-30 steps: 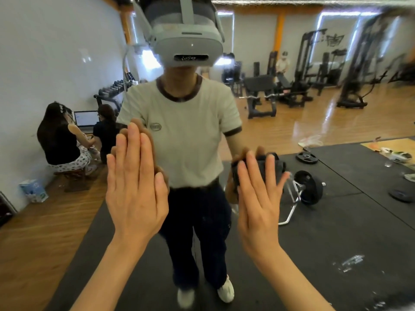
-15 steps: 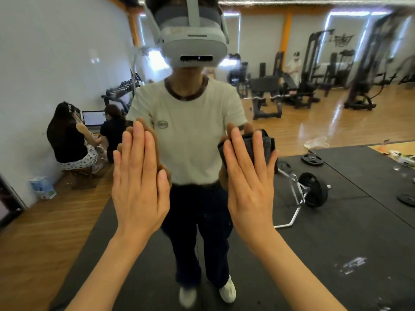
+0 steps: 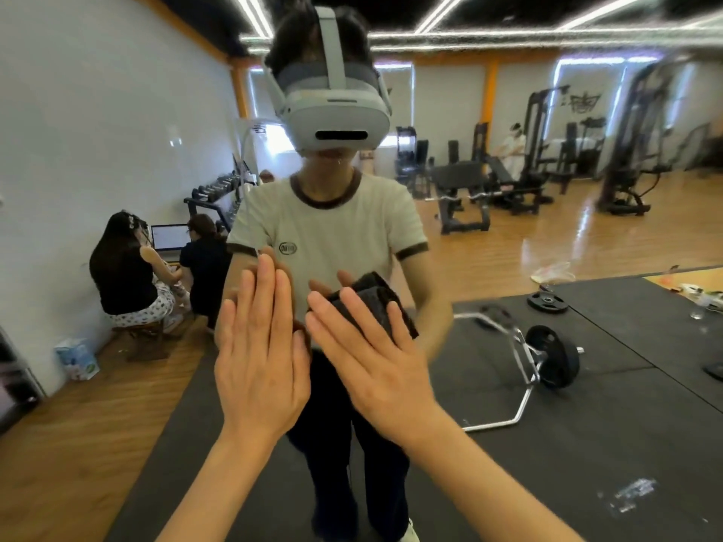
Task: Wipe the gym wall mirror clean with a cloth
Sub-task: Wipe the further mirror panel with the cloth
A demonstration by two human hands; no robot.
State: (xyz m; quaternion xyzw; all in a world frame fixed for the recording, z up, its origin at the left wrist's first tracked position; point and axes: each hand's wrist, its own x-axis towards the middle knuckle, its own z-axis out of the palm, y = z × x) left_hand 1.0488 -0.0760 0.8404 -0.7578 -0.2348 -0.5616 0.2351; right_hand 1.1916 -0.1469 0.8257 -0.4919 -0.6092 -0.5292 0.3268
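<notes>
The wall mirror [image 3: 587, 444] fills the whole view and reflects me and the gym behind. My left hand [image 3: 260, 354] lies flat on the glass with straight fingers pointing up. My right hand [image 3: 367, 354] presses a folded dark grey cloth [image 3: 375, 297] against the mirror with straight fingers slanting up and left; the cloth shows above and right of the fingertips. The two hands are close together, almost touching at the thumbs. A smeared patch [image 3: 630, 496] marks the glass at the lower right.
Only reflections lie beyond the glass: a person in a white headset [image 3: 332, 111], two seated people with a laptop [image 3: 168, 236] at left, a hex bar with a weight plate [image 3: 555, 361] on black mats, gym machines [image 3: 626, 150] at the back right.
My right hand has slid the cloth left and upward across the mirror, ending beside my left hand. My view has tilted upward. The left hand has stayed flat on the glass.
</notes>
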